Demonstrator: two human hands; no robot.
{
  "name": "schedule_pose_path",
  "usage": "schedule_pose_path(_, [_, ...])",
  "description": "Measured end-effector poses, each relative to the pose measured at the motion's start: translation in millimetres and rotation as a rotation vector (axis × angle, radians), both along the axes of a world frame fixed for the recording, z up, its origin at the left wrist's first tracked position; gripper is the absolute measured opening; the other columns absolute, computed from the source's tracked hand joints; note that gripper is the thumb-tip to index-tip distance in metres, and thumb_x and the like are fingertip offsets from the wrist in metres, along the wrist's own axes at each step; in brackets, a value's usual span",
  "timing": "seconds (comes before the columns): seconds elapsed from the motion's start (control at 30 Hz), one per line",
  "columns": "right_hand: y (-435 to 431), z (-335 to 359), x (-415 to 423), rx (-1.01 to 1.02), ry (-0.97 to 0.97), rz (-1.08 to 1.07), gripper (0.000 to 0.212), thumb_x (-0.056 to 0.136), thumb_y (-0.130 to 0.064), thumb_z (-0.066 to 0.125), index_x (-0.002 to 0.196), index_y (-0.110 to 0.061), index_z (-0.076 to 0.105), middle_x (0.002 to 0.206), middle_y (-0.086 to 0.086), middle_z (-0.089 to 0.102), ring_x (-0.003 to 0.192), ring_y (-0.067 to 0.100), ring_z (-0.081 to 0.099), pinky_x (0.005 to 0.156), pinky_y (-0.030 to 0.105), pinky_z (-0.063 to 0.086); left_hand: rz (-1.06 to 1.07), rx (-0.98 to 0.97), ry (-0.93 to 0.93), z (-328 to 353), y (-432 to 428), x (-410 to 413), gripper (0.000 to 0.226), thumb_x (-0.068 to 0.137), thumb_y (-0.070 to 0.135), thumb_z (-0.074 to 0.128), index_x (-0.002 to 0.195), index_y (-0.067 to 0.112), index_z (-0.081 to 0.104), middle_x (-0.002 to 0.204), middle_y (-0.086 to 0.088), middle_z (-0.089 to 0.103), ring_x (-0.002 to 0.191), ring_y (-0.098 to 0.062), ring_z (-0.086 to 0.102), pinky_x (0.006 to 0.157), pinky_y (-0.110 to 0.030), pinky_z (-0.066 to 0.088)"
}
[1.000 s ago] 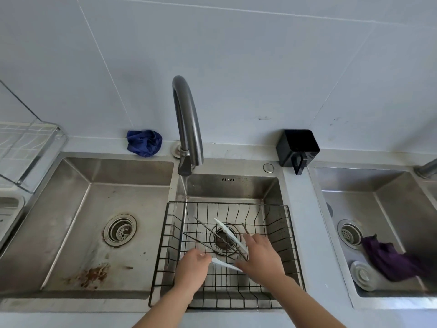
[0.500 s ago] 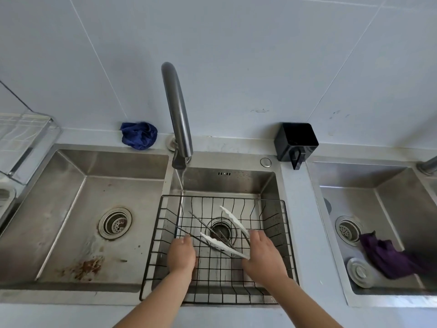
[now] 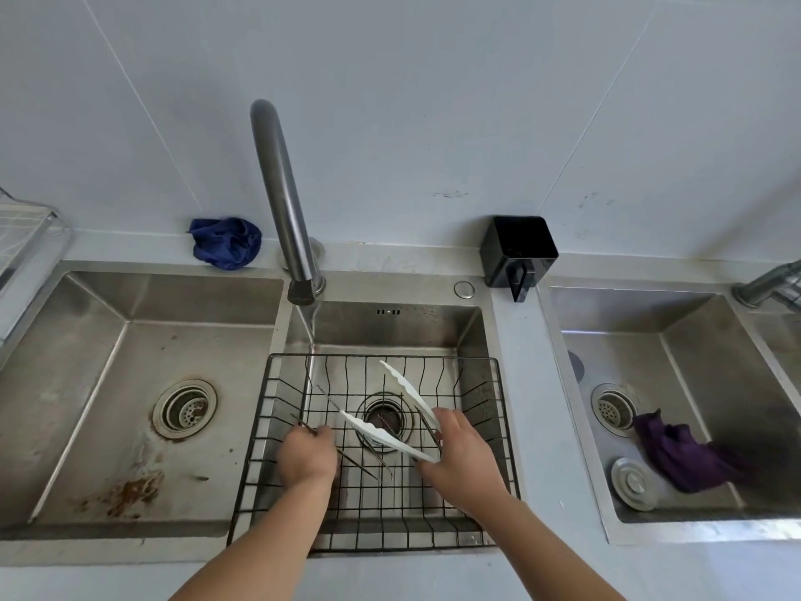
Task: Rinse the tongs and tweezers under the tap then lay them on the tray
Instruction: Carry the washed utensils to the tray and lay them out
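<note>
My right hand grips white plastic tongs by their hinge end, their two arms spread open and pointing up-left over the black wire basket in the middle sink. My left hand is closed on thin metal tweezers, whose tips stick out past my fingers to the left. More thin metal tweezers lie across the basket between my hands. The grey tap runs a thin stream of water into the basket's far left corner, left of the tongs.
A left sink with rust stains and a right sink holding a purple cloth and a drain plug flank the middle one. A blue cloth and a black holder sit on the back ledge. A wire rack stands far left.
The view has shifted a little to the right and down. My left hand closed on the thin tweezers and drew towards the basket's left side; the white tongs stay open in my right hand.
</note>
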State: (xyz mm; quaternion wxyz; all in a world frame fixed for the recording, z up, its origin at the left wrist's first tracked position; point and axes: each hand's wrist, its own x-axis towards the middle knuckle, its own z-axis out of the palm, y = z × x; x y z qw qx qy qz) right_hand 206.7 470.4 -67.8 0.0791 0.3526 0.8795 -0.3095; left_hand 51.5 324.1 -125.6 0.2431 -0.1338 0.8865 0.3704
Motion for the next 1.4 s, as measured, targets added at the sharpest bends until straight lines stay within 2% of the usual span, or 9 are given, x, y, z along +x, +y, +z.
schedule_pose_path(0.13, [1, 4, -2, 0.003, 0.053, -0.003, 0.062, 0.08, -0.033, 0.074, 0.134, -0.026, 0.045, 0.114, -0.01, 0.051, 0.102, 0.014, 0.058, 0.076, 0.022, 0.042, 0.059, 0.078, -0.016, 5, 0, -1, 0.022, 0.098, 0.018, 0.057, 0.078, 0.009, 0.055, 0.069, -0.015, 0.07, 0.05, -0.028, 0.071, 0.049, -0.048, 0.062])
schedule_pose_path(0.3, [1, 17, 0, -0.001, 0.177, -0.036, 0.072, 0.08, -0.037, 0.078, 0.141, -0.028, 0.041, 0.112, -0.019, 0.043, 0.09, 0.003, 0.049, 0.076, 0.021, 0.041, 0.065, 0.197, 0.01, 25, 4, 1, 0.019, 0.1, 0.012, 0.054, 0.081, 0.01, 0.053, 0.073, -0.018, 0.068, 0.048, -0.029, 0.07, 0.046, -0.042, 0.061])
schedule_pose_path(0.47, [3, 32, -1, 0.01, 0.244, -0.036, 0.077, 0.081, -0.041, 0.079, 0.146, -0.026, 0.04, 0.112, -0.014, 0.046, 0.089, 0.002, 0.05, 0.069, 0.019, 0.043, 0.063, 0.32, 0.116, 52, -2, -1, 0.018, 0.099, 0.011, 0.056, 0.082, 0.012, 0.059, 0.077, -0.015, 0.068, 0.05, -0.025, 0.072, 0.045, -0.037, 0.061])
schedule_pose_path(0.6, [-1, 40, -8, -0.017, 0.302, 0.001, 0.084, 0.082, -0.043, 0.08, 0.151, -0.026, 0.037, 0.117, -0.011, 0.049, 0.089, 0.002, 0.049, 0.072, 0.023, 0.049, 0.149, 0.342, 0.176, 70, -23, -10, 0.012, 0.098, 0.01, 0.058, 0.086, 0.006, 0.061, 0.078, -0.017, 0.068, 0.05, -0.023, 0.071, 0.048, -0.04, 0.062])
schedule_pose_path(0.83, [-24, 48, -37, -0.089, 0.332, 0.105, 0.08, 0.082, -0.047, 0.079, 0.149, -0.027, 0.039, 0.115, -0.012, 0.048, 0.097, 0.005, 0.052, 0.07, 0.014, 0.04, 0.279, 0.322, 0.269, 90, -68, -23, 0.014, 0.099, 0.013, 0.057, 0.087, 0.006, 0.06, 0.078, -0.015, 0.065, 0.05, -0.026, 0.071, 0.048, -0.039, 0.062])
schedule_pose_path(0.93, [-39, 53, -49, -0.057, 0.315, 0.155, 0.077, 0.084, -0.051, 0.076, 0.148, -0.026, 0.04, 0.116, -0.012, 0.048, 0.1, 0.005, 0.05, 0.068, 0.015, 0.04, 0.335, 0.334, 0.274, 97, -91, -32, 0.013, 0.1, 0.014, 0.057, 0.09, 0.005, 0.061, 0.076, -0.015, 0.066, 0.05, -0.028, 0.072, 0.049, -0.038, 0.062])
schedule_pose_path(1.03, [-57, 58, -59, -0.026, 0.299, 0.185, 0.077, 0.084, -0.055, 0.074, 0.148, -0.027, 0.041, 0.116, -0.012, 0.049, 0.1, 0.005, 0.052, 0.079, 0.024, 0.047, 0.394, 0.356, 0.294, 103, -122, -41, 0.018, 0.099, 0.015, 0.059, 0.081, 0.014, 0.062, 0.077, -0.015, 0.071, 0.049, -0.024, 0.072, 0.042, -0.029, 0.057])
schedule_pose_path(1.2, [-103, 66, -79, 0.018, 0.306, 0.246, 0.078, 0.083, -0.05, 0.076, 0.149, -0.031, 0.039, 0.114, -0.014, 0.05, 0.097, 0.004, 0.051, 0.073, 0.02, 0.041, 0.502, 0.44, 0.314, 119, -190, -57, 0.021, 0.096, 0.013, 0.057, 0.076, 0.011, 0.064, 0.073, -0.017, 0.07, 0.049, -0.029, 0.072, 0.058, -0.048, 0.064])
schedule_pose_path(1.4, [-186, 86, -118, 0.038, 0.355, 0.282, 0.078, 0.081, -0.044, 0.078, 0.147, -0.027, 0.042, 0.113, -0.011, 0.051, 0.095, 0.007, 0.053, 0.078, 0.027, 0.045, 0.57, 0.494, 0.361, 140, -288, -81, 0.019, 0.096, 0.013, 0.058, 0.08, 0.005, 0.065, 0.076, -0.018, 0.072, 0.049, -0.028, 0.071, 0.05, -0.04, 0.062])
